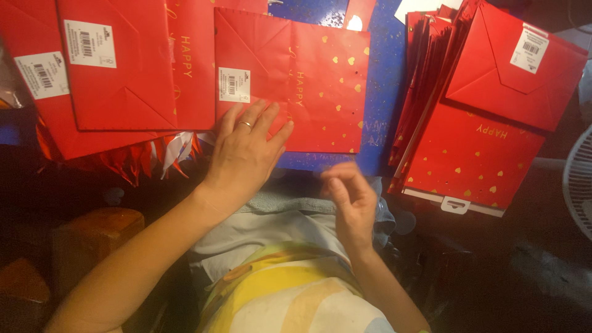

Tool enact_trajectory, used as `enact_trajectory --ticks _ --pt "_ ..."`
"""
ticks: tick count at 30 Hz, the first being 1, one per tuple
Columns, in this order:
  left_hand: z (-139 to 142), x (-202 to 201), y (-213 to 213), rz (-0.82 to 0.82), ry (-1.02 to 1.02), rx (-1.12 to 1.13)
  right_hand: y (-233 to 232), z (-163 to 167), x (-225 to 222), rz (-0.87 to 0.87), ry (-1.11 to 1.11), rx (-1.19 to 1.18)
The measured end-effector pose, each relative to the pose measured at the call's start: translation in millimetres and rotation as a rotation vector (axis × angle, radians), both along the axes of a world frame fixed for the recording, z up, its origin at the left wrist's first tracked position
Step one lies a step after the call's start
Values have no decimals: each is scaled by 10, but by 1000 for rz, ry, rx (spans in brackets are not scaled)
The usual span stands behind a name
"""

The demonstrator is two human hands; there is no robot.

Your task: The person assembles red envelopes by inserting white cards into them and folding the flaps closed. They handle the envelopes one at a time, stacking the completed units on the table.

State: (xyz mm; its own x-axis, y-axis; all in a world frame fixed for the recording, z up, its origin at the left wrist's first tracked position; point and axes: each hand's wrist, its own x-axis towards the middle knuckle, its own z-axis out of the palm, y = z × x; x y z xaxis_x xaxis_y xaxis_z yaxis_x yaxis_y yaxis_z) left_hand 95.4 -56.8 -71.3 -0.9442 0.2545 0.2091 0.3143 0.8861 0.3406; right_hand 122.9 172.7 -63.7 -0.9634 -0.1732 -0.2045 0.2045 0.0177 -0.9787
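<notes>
We see a blue work surface (382, 86) flecked with small gold specks; below it we find deep shadow; a brown wooden stool (102, 231) stands at lower left; a white fan grille (579, 182) shows at the right edge.

Four flat red bags (320, 80), one stack (425, 80).

bag stack (475, 123) right, blue gap (382, 92) between

Place: a small, dim packing workstation, likely home-based.
Stock: flat red gift bags (290, 80) with white barcode labels, just ahead of the hands.
Pile: a stack of identical bags (475, 123) to their right.
Surface: blue speckled tabletop (382, 92).
</notes>
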Motion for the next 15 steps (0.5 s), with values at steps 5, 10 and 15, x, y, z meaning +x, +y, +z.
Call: enact_trajectory --ticks 5,10,15 --pt "-27 -4 21 11 24 18 -184 229 -598 152 526 433" --pt "-15 -3 31 20 59 15 -417 198 -1129 289 633 592" --pt "17 -17 31 29 40 41 -529 62 -1324 405 575 639"
